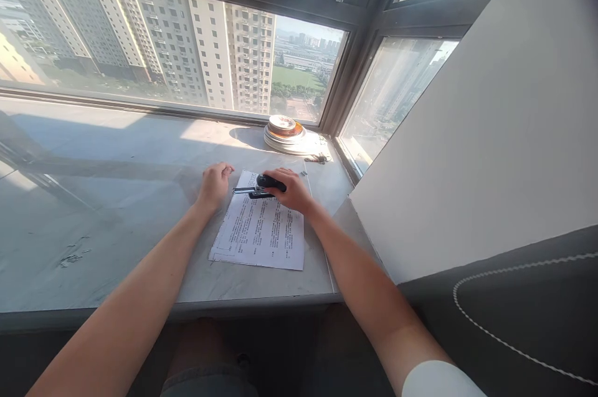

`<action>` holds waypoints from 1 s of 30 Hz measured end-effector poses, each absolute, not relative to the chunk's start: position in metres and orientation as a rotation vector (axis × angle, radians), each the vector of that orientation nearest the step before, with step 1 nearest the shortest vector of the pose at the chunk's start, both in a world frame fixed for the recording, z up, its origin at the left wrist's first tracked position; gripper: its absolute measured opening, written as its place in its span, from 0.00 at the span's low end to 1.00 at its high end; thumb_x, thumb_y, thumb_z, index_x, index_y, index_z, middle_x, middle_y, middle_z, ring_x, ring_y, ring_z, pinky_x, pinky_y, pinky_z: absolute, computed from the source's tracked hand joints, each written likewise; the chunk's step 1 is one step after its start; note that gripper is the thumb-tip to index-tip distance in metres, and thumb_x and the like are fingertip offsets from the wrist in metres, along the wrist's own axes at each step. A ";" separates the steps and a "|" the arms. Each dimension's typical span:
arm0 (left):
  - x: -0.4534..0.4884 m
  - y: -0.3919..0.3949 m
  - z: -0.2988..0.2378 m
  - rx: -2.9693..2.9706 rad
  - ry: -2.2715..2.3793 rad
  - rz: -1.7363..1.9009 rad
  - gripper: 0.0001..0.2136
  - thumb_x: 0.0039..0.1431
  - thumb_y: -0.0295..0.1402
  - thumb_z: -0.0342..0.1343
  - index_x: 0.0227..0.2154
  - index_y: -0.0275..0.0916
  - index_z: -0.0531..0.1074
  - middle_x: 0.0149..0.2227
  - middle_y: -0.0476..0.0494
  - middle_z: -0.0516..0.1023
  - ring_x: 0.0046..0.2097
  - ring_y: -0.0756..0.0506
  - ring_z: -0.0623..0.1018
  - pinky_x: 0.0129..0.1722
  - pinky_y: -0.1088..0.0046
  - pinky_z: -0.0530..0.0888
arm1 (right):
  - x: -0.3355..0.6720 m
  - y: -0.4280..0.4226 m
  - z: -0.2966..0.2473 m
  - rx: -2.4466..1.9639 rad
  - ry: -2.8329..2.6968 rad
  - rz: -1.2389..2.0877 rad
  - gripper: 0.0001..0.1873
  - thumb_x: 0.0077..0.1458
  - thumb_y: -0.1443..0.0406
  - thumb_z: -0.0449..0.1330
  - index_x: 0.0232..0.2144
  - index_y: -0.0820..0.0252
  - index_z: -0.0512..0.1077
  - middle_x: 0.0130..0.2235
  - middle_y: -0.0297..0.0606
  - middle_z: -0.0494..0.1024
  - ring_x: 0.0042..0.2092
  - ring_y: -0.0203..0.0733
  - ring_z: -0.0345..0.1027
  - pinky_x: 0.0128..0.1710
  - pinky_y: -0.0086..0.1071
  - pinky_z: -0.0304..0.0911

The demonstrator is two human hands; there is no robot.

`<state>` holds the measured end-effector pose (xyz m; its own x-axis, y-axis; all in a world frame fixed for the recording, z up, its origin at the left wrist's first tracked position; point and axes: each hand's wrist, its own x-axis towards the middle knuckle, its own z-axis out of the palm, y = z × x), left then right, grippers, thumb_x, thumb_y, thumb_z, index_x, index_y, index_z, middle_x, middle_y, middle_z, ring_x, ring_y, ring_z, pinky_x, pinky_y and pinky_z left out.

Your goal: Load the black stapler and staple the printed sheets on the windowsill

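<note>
A black stapler (262,194) is in my right hand (290,188), whose fingers wrap round its rear part. Its top cover is lifted away from the metal rail, which points left. Under it lies a printed sheet of paper (261,235) on the pale sill, possibly more than one sheet. Just left of the paper's upper edge is my left hand (215,185), its fingers curled together. Whatever those fingers may hold is too small to make out.
Small metal bits, apparently staples (75,255), lie scattered at the left of the sill (116,222). A stack of round dishes or lids (286,135) stands in the window corner, beside keys (317,159). A white wall (490,123) bounds the right; a beaded cord (458,297) hangs there.
</note>
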<state>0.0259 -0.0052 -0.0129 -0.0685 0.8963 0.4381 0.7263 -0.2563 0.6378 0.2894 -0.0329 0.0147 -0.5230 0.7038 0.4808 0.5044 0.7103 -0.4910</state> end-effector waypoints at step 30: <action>0.047 -0.012 -0.005 2.301 1.266 1.026 0.12 0.65 0.43 0.57 0.38 0.41 0.78 0.42 0.40 0.81 0.48 0.38 0.76 0.51 0.59 0.73 | 0.296 -0.013 0.008 -1.158 -2.196 0.252 0.19 0.69 0.61 0.57 0.60 0.39 0.72 0.51 0.36 0.79 0.54 0.53 0.62 0.59 0.48 0.49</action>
